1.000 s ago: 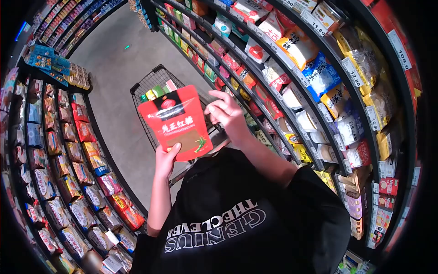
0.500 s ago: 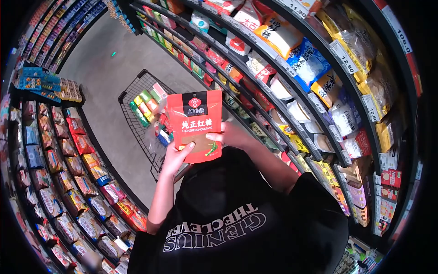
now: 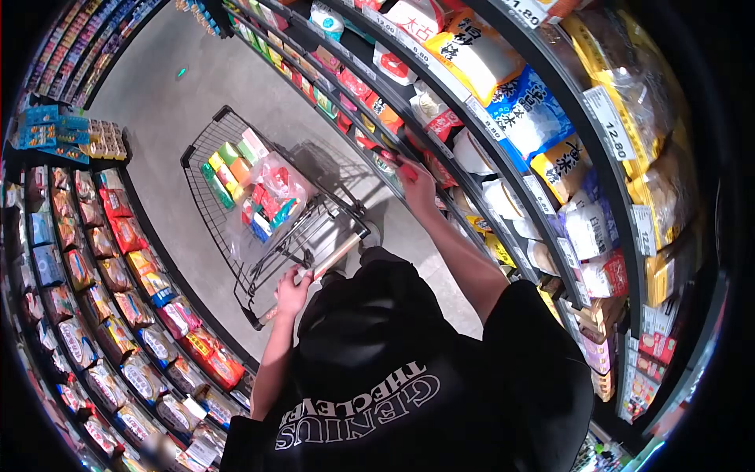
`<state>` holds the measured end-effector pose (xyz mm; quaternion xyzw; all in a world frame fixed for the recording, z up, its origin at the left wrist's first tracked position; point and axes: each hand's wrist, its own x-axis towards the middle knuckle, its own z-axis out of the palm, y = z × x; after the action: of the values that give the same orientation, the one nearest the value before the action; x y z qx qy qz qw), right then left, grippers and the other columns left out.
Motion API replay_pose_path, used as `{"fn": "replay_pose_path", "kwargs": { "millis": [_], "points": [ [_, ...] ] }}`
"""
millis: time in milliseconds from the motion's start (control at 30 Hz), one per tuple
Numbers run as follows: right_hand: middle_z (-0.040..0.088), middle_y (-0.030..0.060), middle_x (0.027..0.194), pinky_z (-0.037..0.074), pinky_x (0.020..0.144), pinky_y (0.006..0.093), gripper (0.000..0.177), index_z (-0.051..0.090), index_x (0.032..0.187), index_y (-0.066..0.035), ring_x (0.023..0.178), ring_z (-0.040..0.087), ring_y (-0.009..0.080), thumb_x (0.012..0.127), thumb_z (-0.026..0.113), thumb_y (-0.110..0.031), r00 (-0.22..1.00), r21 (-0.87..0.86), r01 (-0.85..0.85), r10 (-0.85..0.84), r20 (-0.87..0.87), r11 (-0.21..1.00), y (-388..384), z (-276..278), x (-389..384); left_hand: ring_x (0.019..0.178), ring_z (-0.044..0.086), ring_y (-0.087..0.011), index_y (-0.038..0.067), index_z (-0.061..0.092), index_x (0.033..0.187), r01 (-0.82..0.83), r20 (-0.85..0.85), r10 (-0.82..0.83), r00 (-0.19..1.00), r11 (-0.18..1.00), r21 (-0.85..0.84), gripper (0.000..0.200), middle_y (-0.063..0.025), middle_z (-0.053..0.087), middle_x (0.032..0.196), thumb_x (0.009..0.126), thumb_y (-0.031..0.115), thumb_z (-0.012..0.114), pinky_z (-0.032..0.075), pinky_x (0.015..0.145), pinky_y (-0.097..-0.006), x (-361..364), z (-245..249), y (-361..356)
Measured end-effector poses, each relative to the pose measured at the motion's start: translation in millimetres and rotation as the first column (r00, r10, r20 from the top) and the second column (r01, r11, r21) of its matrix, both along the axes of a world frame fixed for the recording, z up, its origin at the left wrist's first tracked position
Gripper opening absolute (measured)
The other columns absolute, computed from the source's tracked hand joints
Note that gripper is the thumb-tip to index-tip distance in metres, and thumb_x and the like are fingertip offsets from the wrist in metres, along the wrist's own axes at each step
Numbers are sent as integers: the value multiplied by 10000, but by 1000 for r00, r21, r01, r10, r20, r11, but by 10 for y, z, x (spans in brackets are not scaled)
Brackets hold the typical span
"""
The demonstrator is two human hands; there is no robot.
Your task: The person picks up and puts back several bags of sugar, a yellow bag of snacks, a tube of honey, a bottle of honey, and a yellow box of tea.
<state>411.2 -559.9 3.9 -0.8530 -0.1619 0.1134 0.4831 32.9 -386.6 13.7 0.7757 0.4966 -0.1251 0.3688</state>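
Right hand closed on red pouch at the shelf front; left hand wraps cart handle.
Judgement: keep pouch upright, ease it between neighbouring packs, hold cart steady. Pouch mostly hidden by fingers, label unreadable, its slot unclear.

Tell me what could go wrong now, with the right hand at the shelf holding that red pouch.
1. The right hand holds the red pouch against a tightly packed shelf; the neighbouring packets could get knocked to the floor.
2. Only the left hand grips the cart handle, and the arm at the shelf is stretched out sideways, so the loaded cart might swing or roll off.
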Motion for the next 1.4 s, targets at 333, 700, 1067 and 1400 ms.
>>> {"fn": "replay_pose_path", "kwargs": {
  "millis": [333,700,1067,1400],
  "points": [
    [716,197,1177,499,983,437,332,720,1208,-66,1104,669,390,936,695,-254,961,-118,139,-105,257,983,92,-1521,922,1128,568,-324,160,668,1232,202,-65,-194,979,968,150,434,-80,642,1119,958,494,620,351,1053,-511,-84,0,-262],
    [707,260,1173,543,877,478,601,680,1216,6,1016,697,423,927,681,-521,912,-358,399,-326,247,844,200,-1986,1109,1135,549,-311,140,690,1171,160,-62,-155,986,982,98,411,-72,642,1085,943,478,641,310,1090,-489,-13,100,-214],
    [511,297,1462,460,1078,468,897,511,1403,80,1318,542,431,880,682,-628,714,-150,640,-655,-246,754,543,-879,721,1081,553,-304,124,706,1121,127,7,-130,991,976,180,392,-68,642,1017,927,460,656,307,1060,-499,18,99,-191],
    [495,199,1483,469,1084,421,887,462,1488,1,1298,561,342,911,620,-655,564,-5,662,-503,-655,749,471,-1015,887,1085,558,-311,123,699,1134,124,23,-134,991,963,239,398,-83,644,1035,933,461,639,316,1042,-508,-6,95,-175]
  ]
}}
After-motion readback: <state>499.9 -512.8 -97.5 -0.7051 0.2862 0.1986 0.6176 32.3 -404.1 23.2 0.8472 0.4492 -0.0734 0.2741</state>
